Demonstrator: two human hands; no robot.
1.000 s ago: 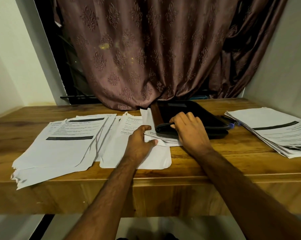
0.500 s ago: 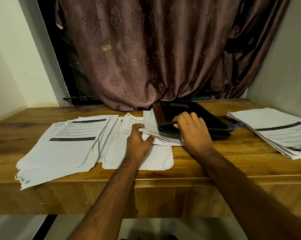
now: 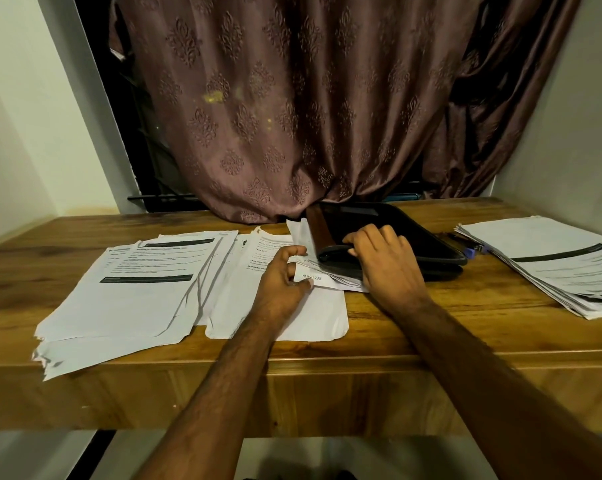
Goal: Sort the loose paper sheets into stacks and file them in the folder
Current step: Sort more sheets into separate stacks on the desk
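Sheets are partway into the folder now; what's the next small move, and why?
Probably slide the white printed sheets further in: the left hand pinches their corner, much still sticks out, and the right hand holds the black folder's edge up.

Both forearms are bare from the bottom edge of the view up to the wrists, with no sleeve in sight. Fine dark hair covers both forearms. The left hand [image 3: 281, 285] and the right hand [image 3: 387, 263] are bare, fingers included, and short trimmed nails show on the right hand.
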